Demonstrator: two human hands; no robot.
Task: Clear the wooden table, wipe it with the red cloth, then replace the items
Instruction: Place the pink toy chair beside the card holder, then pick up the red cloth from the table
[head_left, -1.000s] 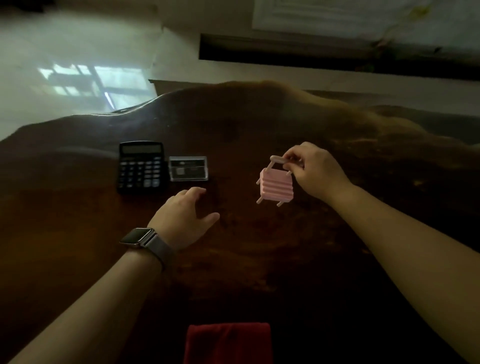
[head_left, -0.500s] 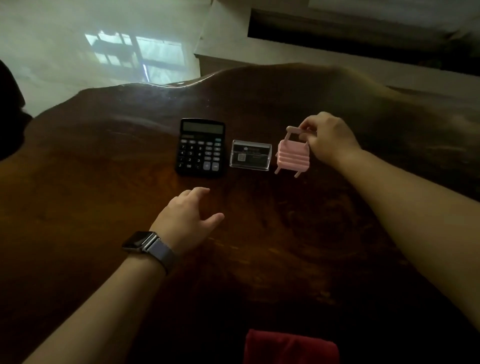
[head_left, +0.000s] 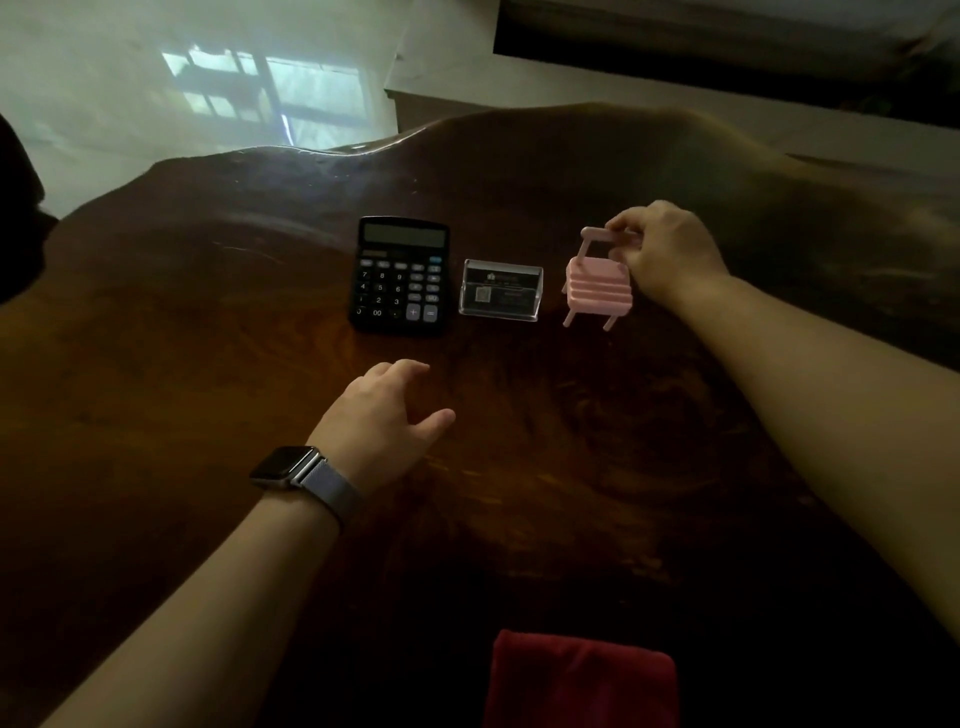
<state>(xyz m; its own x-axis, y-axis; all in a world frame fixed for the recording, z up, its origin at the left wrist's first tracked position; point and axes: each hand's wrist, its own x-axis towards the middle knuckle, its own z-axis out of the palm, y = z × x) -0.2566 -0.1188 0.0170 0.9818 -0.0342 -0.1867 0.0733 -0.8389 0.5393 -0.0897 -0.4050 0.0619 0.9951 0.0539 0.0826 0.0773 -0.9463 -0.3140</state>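
Furthest left, on the dark wooden worktop (head_left: 182, 322), only bare grain and a dull sheen near the wavy far edge. Further in, a black calculator (head_left: 400, 274) lying flat, display toward the far side, keys faintly readable. Just nearer than it, the left hand (head_left: 382, 421) palm down and empty, fingers loosely spread and slightly curled, thumb out to the right; whether touching the wood or just above it, impossible to tell. On that wrist, a dark watch (head_left: 284, 464) with a grey mesh band. Right of the calculator and just beside it, a clear plastic card holder (head_left: 501, 290) with dark cards inside, standing apart from its neighbours. Next along, a small pink chair-shaped stand (head_left: 597, 285), ribbed across its seat, tilted a little, its front legs at or just above the surface. At its top bar, the right hand (head_left: 667, 249) closed in a pinch, fingertips wrapped round the bar, forearm stretching back toward the lower right. Down at the near edge, right of centre, the folded red cloth (head_left: 582, 678), well apart from both hands and partly cut off by the frame.
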